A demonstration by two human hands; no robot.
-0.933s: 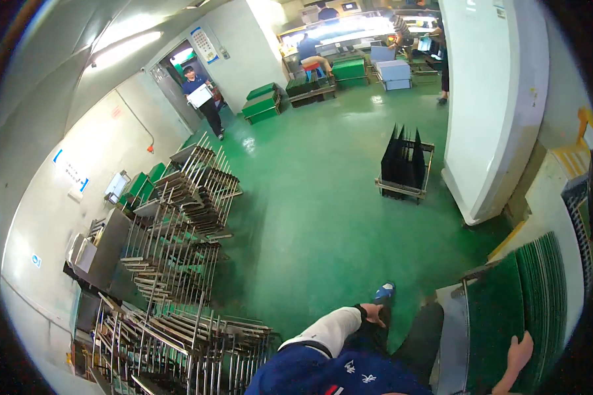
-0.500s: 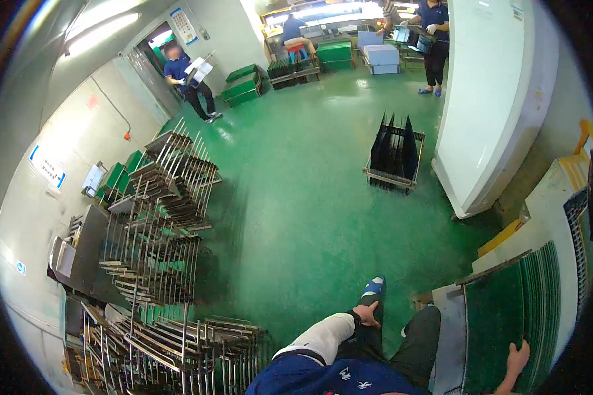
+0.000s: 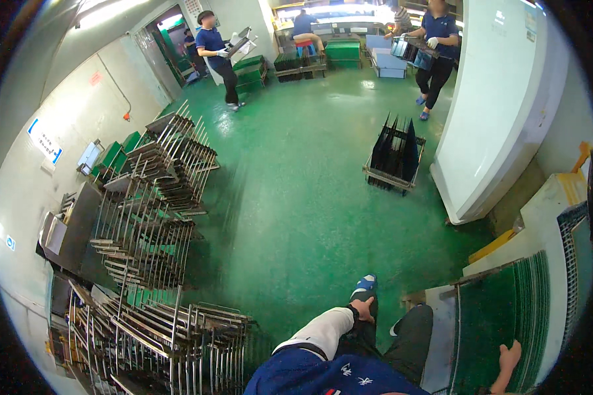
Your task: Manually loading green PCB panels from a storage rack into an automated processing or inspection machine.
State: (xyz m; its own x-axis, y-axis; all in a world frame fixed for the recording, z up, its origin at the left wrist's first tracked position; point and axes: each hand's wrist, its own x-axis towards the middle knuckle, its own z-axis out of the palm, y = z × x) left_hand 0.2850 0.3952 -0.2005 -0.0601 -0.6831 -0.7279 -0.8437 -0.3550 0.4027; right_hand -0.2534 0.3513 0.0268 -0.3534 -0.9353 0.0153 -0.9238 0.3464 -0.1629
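My left hand (image 3: pixel 362 309) rests on my left leg just above the blue and white shoe (image 3: pixel 366 284), fingers spread and holding nothing. At the lower right, a row of thin green panels (image 3: pixel 487 316) stands on edge, packed closely together. My right hand (image 3: pixel 508 359) lies against these panels near their closely packed edges, its thumb and forefinger apart. No panel is lifted out of the row. A white sleeve (image 3: pixel 317 331) covers my left forearm.
Stacked metal racks (image 3: pixel 158 243) line the left side. A rack of dark panels (image 3: pixel 394 158) stands on the green floor (image 3: pixel 283 197) ahead. A large white cabinet (image 3: pixel 494 112) rises at right. One person (image 3: pixel 221 56) carries panels at back left, another (image 3: pixel 435 49) at back right.
The person at back left has walked in from the doorway, and another person now shows there. The one at back right has stepped nearer. My hands stay in about the same places.
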